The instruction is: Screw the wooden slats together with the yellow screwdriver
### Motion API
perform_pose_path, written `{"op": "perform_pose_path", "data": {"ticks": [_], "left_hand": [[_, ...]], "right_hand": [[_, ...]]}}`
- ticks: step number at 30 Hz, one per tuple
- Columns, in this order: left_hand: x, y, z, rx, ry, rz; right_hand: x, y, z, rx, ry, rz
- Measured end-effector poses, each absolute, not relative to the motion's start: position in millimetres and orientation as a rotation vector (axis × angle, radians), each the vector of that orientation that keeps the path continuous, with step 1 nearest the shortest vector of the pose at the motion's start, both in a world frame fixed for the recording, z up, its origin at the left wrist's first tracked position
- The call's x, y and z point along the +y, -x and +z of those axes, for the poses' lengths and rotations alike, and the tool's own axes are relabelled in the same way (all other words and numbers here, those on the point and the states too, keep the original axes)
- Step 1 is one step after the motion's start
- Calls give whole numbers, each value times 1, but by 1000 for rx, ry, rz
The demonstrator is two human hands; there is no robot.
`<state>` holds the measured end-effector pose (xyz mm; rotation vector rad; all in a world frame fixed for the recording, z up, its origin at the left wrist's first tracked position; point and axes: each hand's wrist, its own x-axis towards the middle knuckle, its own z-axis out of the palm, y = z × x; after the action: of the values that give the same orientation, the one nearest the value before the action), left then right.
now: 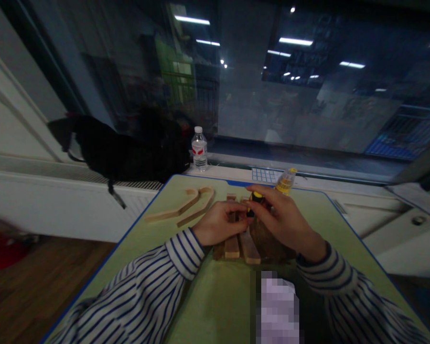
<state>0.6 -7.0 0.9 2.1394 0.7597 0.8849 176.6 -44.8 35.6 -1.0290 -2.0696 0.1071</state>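
My left hand (218,221) is curled, its fingertips pinching at the top of some flat wooden slats (232,246) that lie side by side on the green table (215,296). My right hand (283,217) is closed around a small tool with a yellow and black handle (256,197), held upright over the slats. A darker wooden piece (265,239) lies under my right wrist. Both sleeves are striped blue and white.
Two curved wooden pieces (186,206) lie to the left on the table. A glue bottle (285,181) stands behind my hands. A water bottle (199,149) and a black bag (129,150) sit on the window ledge. A blurred patch covers the near table.
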Motion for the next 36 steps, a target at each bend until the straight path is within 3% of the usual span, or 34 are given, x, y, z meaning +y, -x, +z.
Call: {"op": "perform_pose_path", "data": {"ticks": [9, 15, 20, 36], "left_hand": [[-4, 0, 0, 764, -2034, 1004], [-3, 3, -2, 811, -2040, 1007], [-2, 4, -5, 789, -2054, 1003], [-2, 7, 5, 649, -2080, 722]], "right_hand": [[-48, -178, 38, -2104, 1056, 86], [-55, -177, 47, -2022, 1128, 239], [-55, -177, 50, -2086, 1042, 147], [-49, -177, 40, -1959, 1098, 125]]}}
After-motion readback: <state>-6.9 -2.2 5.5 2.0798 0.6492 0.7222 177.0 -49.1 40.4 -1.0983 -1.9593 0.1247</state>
